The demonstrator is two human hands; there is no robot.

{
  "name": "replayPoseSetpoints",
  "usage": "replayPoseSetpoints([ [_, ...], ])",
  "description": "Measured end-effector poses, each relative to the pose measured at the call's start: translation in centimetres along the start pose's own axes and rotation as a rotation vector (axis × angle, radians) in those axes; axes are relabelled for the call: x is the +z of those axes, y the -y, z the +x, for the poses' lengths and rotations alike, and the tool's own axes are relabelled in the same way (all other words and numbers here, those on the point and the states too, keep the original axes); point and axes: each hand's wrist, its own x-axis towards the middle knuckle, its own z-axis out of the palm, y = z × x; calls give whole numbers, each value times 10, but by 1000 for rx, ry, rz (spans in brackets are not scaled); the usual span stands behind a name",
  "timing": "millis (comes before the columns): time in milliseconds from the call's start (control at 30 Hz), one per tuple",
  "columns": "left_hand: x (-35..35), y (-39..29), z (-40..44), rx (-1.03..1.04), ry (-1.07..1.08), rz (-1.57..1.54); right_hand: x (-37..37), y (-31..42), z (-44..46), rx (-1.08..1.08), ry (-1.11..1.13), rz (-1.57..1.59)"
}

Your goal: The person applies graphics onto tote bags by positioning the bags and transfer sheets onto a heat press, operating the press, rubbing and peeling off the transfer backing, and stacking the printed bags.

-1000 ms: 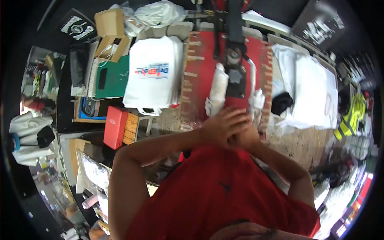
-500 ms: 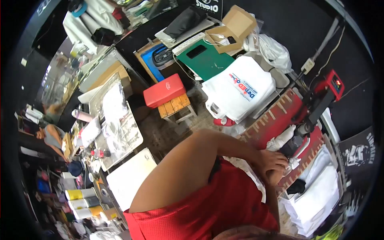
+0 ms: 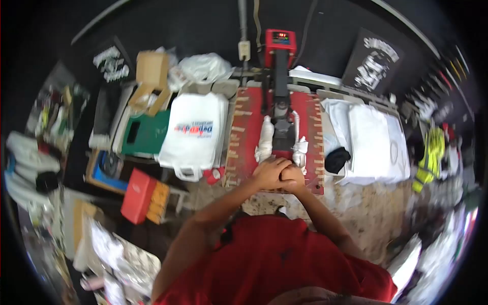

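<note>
My left hand [image 3: 270,174] and my right hand [image 3: 293,176] are together at the near end of a heat press [image 3: 281,109]. The left fingers are closed against the right hand, which is curled up. Whatever may be inside the right hand is hidden. Just beyond them, the press handle has a white-wrapped arm [image 3: 265,140] on the left and another wrapped part [image 3: 300,150] on the right. Under the press lies a red board [image 3: 244,119] with tan strips along its edges. A lit digital display [image 3: 280,37] tops the machine.
White printed bags [image 3: 195,134] are stacked left of the board. White fabric [image 3: 373,142] and a black cloth [image 3: 336,160] lie to the right. Farther left are a green board [image 3: 147,133], an open cardboard box [image 3: 151,76] and a red box [image 3: 137,195] on a wooden stool [image 3: 158,202].
My view has swung right, so the press now stands straight ahead, and the room with another person at the far left is out of sight. Both hands remain together by the press.
</note>
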Motion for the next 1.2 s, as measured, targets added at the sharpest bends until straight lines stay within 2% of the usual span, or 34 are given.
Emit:
replayPoseSetpoints([
  [67,-8,-9,-1,-92,-4,73,3,3,2,-21,1,-43],
  [100,-8,-9,1,-105,20,41,-13,15,4,89,171,-93],
  [133,-9,-12,2,-94,15,50,6,-1,0,-25,62,-58],
  [167,-13,-18,4,-104,33,30,-4,1,2,18,178,3],
  [233,-3,-11,2,-91,22,55,-3,-1,-3,56,235,-21],
  [267,7,-3,1,-49,-17,20,-3,-3,-5,5,230,-40],
  [300,-3,-18,4,-176,39,-94,31,-16,-8,26,172,-29],
  [333,-9,-23,6,-315,162,-203,23,-10,-7,73,166,116],
  [367,-8,-23,1,-306,120,-112,26,-11,-5,4,-25,256],
  [433,3,-1,-3,-92,25,-20,22,-13,5,-138,-212,219],
  [467,-4,-9,1,-53,40,66,111,-30,8,-22,-479,147],
  [533,-1,-14,1,-137,48,13,56,-19,1,-18,-154,104],
  [600,0,-14,-1,-103,-17,65,70,-33,-3,-94,-87,183],
  [633,-3,-13,1,-77,17,55,52,-31,-4,-113,-35,144],
  [667,-3,-12,2,-135,88,74,48,-31,-4,-56,27,90],
  [700,-8,-14,3,-134,149,28,40,-31,-8,-88,27,178],
  [733,1,-3,-6,-86,85,98,20,-23,-11,-183,-42,344],
  [767,-4,-8,-8,-174,105,83,62,-36,-11,-251,-135,709],
  [800,9,7,-19,-214,72,-38,75,-34,-15,-156,-3,782],
  [833,-9,-7,-13,-242,131,-66,86,-41,-23,-157,-26,747],
  [867,2,6,-15,-137,161,-22,74,-51,-24,-129,-61,582],
  [900,32,37,-21,-17,65,-65,60,-53,-20,-143,-66,447],
  [933,56,15,41,137,50,-149,42,-66,-15,-112,-74,351],
  [967,57,2,71,150,-78,-91,37,-74,-11,-111,-60,320],
  [1000,39,3,46,69,-155,16,43,-53,-3,-137,-48,348],
  [1033,10,6,-6,-17,-151,147,53,-35,-6,-145,-70,387],
  [1067,-2,7,-25,-46,-90,138,52,-22,-4,-145,-100,411],
  [1100,3,9,-12,-69,-69,120,52,-23,-1,-182,-147,431],
  [1133,14,9,-3,-54,-86,159,64,-32,-3,-290,-312,514],
  [1167,16,11,-10,-57,-81,174,34,-20,-3,-125,19,358],
  [1200,18,11,-13,-106,-53,122,29,-13,-6,-85,-106,326],
])
